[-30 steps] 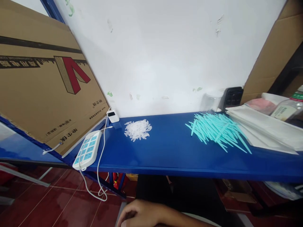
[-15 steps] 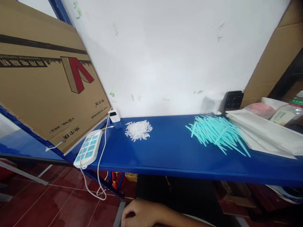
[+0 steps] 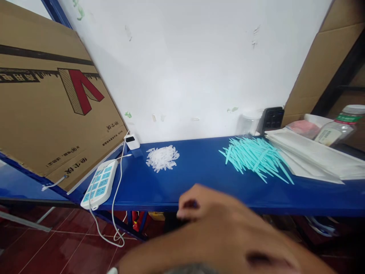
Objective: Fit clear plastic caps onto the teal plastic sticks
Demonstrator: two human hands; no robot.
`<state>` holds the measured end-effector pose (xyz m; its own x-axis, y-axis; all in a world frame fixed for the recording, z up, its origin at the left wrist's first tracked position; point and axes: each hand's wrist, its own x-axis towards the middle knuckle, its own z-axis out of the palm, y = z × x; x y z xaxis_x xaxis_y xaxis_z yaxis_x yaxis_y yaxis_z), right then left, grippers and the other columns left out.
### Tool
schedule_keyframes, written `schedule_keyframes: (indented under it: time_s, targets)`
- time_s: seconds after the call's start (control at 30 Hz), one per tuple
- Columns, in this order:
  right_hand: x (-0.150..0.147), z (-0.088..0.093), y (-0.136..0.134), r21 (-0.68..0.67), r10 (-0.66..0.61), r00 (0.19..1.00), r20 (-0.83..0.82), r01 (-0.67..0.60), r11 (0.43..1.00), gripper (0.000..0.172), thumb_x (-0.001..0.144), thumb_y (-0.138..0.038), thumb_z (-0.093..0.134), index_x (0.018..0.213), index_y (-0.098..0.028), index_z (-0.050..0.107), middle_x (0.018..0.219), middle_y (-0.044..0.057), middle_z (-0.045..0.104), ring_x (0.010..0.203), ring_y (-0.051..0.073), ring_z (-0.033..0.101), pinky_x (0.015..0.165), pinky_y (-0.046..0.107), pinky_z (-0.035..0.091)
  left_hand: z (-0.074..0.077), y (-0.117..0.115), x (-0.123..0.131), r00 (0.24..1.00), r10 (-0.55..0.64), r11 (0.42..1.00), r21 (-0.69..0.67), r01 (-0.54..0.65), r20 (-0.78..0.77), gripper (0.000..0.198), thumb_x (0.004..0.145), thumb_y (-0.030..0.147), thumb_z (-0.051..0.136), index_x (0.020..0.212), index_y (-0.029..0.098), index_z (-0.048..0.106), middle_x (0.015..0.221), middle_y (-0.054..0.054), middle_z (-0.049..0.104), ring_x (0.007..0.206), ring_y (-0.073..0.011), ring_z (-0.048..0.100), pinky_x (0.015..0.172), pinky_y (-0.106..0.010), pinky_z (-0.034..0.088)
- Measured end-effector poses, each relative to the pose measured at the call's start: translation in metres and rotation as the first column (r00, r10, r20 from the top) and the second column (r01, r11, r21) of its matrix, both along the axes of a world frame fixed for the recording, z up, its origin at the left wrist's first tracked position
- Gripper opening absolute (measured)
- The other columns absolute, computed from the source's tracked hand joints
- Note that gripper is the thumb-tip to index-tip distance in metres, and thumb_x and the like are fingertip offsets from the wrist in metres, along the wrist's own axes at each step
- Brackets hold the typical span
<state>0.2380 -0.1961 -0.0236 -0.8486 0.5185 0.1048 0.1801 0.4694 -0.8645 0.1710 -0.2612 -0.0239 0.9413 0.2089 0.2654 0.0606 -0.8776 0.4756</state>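
My right hand (image 3: pixel 196 201) reaches in from the lower right, just over the front edge of the blue table (image 3: pixel 196 167). Its fingers are loosely curled, with a dark gap inside the curl and nothing visible in it. My left hand (image 3: pixel 245 243) crosses from the lower left, over or against my right forearm; motion smears it and its fingers are unclear. Beyond the hands lie a pile of small translucent white plastic pieces (image 3: pixel 162 158), left of centre, and a pile of thin turquoise pointed sticks (image 3: pixel 253 156) on the right. Neither hand touches a pile.
A white power strip (image 3: pixel 99 184) with looping cables hangs over the table's left end, beside a large cardboard sheet (image 3: pixel 51 125). A small white device (image 3: pixel 132 141) stands by the wall. White paper bags (image 3: pixel 316 156), a clear bottle (image 3: pixel 336 129) and a clear cup (image 3: pixel 251 122) are on the right.
My right hand has risen from below the table to its front edge, moving rightward in view. My left hand has come into view across the right forearm. The head view has shifted slightly.
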Motion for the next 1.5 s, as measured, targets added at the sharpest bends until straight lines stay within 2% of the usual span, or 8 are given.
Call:
schedule_keyframes:
  time_s: [0.07,0.13,0.27,0.33,0.5,0.77,1.03,1.5]
  targets:
    - [0.04,0.035,0.042,0.064,-0.115,0.993,-0.034,0.117,0.991,0.014,0.086,-0.031,0.064,0.085,-0.02,0.073,0.088,0.002,0.075,0.08,0.019,0.066,0.068,0.027,0.049,0.04,0.048,-0.037,0.965,0.189,0.98,0.019,-0.196,0.182,0.035,0.104,0.047,0.047,0.113,0.026,0.073,0.1,-0.005,0.075,0.088,-0.0155,0.068,0.08,-0.028,0.054]
    - [0.073,0.055,0.089,0.293,-0.418,0.908,-0.023,0.406,0.866,0.014,0.085,-0.028,0.064,0.084,-0.018,0.073,0.083,0.005,0.075,0.075,0.02,0.065,0.067,0.029,0.047,0.064,0.106,-0.067,0.874,0.393,0.902,0.063,-0.426,0.287,0.034,0.103,0.046,0.049,0.108,0.022,0.072,0.091,-0.005,0.073,0.079,-0.0148,0.065,0.075,-0.028,0.05]
    - [0.113,0.046,0.163,0.685,-0.908,0.413,-0.072,0.682,0.256,0.032,0.094,-0.039,0.055,0.089,-0.016,0.076,0.083,0.011,0.075,0.077,0.024,0.066,0.067,0.031,0.042,0.057,0.205,-0.107,0.643,0.759,0.6,0.277,-0.75,0.098,0.027,0.097,0.042,0.06,0.087,0.019,0.07,0.075,-0.003,0.067,0.069,-0.0156,0.059,0.065,-0.028,0.04]
    - [0.12,0.028,0.178,0.754,-0.969,0.234,-0.077,0.649,0.097,0.037,0.098,-0.039,0.048,0.098,-0.016,0.076,0.087,0.014,0.076,0.082,0.027,0.068,0.068,0.033,0.041,0.036,0.232,-0.122,0.603,0.796,0.566,0.294,-0.77,0.047,0.023,0.092,0.038,0.066,0.08,0.018,0.069,0.071,-0.003,0.066,0.066,-0.017,0.059,0.061,-0.028,0.037]
    - [0.137,0.007,0.179,0.826,-0.966,0.251,0.062,0.53,0.191,0.038,0.094,-0.043,0.05,0.091,-0.018,0.078,0.086,0.015,0.076,0.081,0.028,0.068,0.067,0.032,0.04,-0.002,0.248,-0.144,0.509,0.858,0.497,0.373,-0.784,-0.073,0.034,0.091,0.055,0.062,0.091,0.022,0.069,0.079,-0.006,0.069,0.074,-0.0234,0.064,0.063,-0.029,0.038]
    - [0.178,0.014,0.185,0.729,-0.862,0.353,0.363,0.469,0.499,0.048,0.087,-0.057,0.057,0.064,-0.018,0.071,0.059,0.008,0.066,0.058,0.021,0.06,0.06,0.031,0.036,-0.01,0.25,-0.154,0.497,0.854,0.518,0.35,-0.781,-0.156,0.034,0.088,0.056,0.065,0.093,0.023,0.067,0.081,-0.007,0.071,0.081,-0.027,0.067,0.066,-0.03,0.04]
    - [0.166,0.005,0.179,0.635,-0.747,0.35,0.565,0.394,0.665,0.047,0.077,-0.06,0.069,0.058,-0.017,0.066,0.062,0.01,0.067,0.059,0.023,0.062,0.057,0.032,0.037,-0.015,0.251,-0.148,0.474,0.857,0.515,0.329,-0.792,-0.202,0.03,0.091,0.051,0.064,0.094,0.021,0.069,0.088,-0.009,0.072,0.089,-0.0268,0.067,0.07,-0.03,0.043]
    - [0.145,0.005,0.171,0.626,-0.724,0.288,0.627,0.367,0.688,0.025,0.079,-0.037,0.067,0.074,-0.013,0.073,0.075,0.015,0.07,0.072,0.027,0.067,0.062,0.032,0.039,-0.024,0.256,-0.144,0.542,0.816,0.576,0.344,-0.741,-0.2,0.024,0.098,0.04,0.057,0.104,0.02,0.07,0.093,-0.009,0.072,0.087,-0.0237,0.066,0.072,-0.029,0.044]
